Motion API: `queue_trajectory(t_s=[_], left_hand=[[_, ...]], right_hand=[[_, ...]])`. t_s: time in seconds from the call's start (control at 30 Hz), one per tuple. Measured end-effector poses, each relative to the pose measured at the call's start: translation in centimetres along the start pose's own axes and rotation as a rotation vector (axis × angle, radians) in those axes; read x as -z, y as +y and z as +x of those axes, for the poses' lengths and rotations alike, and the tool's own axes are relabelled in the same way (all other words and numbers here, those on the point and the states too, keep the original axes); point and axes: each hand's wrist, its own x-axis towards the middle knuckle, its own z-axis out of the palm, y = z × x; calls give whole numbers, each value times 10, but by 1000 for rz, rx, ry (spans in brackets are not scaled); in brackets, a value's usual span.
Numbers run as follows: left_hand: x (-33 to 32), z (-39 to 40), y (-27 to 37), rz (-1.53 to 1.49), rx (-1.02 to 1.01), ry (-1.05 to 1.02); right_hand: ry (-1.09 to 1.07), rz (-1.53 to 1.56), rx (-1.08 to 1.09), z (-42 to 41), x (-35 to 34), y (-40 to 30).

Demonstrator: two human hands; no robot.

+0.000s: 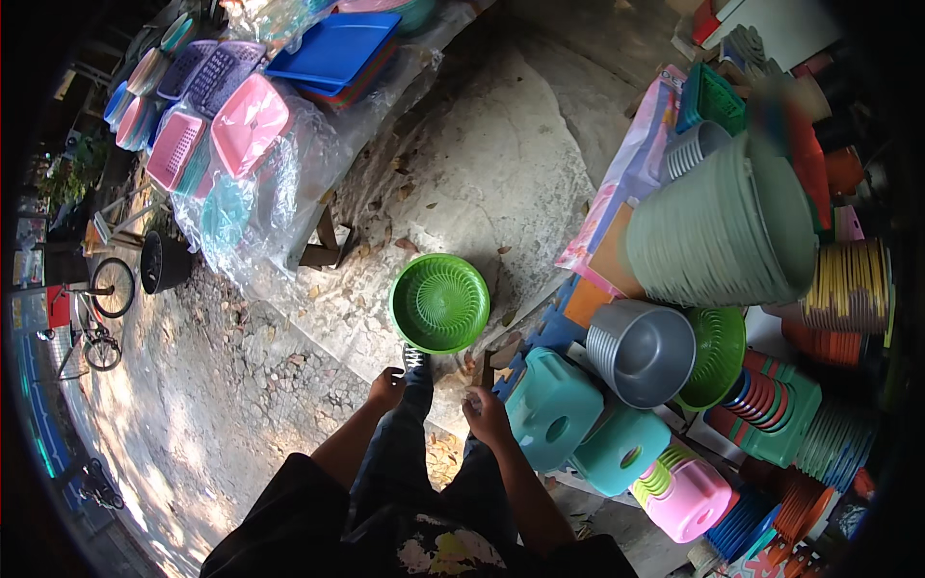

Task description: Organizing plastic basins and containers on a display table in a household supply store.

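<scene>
A round green plastic basin with a swirl pattern lies in front of me, its inside facing up, just beyond my shoe. My left hand hangs below and left of the basin, fingers curled loosely, with nothing seen in it. On the other side, my right hand hangs beside the teal plastic stools, thumb and fingers apart and nothing between them. Neither hand touches the basin.
Stacked grey-green tubs, a grey bucket and pink stools crowd the right. Upper left, a plastic-covered table holds pink baskets and blue trays. A wooden leg stands on the cracked concrete; a bicycle is far left.
</scene>
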Motion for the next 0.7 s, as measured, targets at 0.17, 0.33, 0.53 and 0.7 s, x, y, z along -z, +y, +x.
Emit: queue_trajectory(t_s=[0.17, 0.33, 0.53, 0.7], left_hand=[[-14, 68, -25, -18, 144, -10], [-29, 145, -21, -194, 22, -12], [-24, 237, -68, -307, 319, 192], [-35, 262, -77, -269, 234, 266]], right_hand=[[18, 282, -293, 103, -73, 82], [127, -357, -273, 189, -59, 154], [287, -606, -298, 257, -77, 175], [239, -560, -470, 271, -75, 193]])
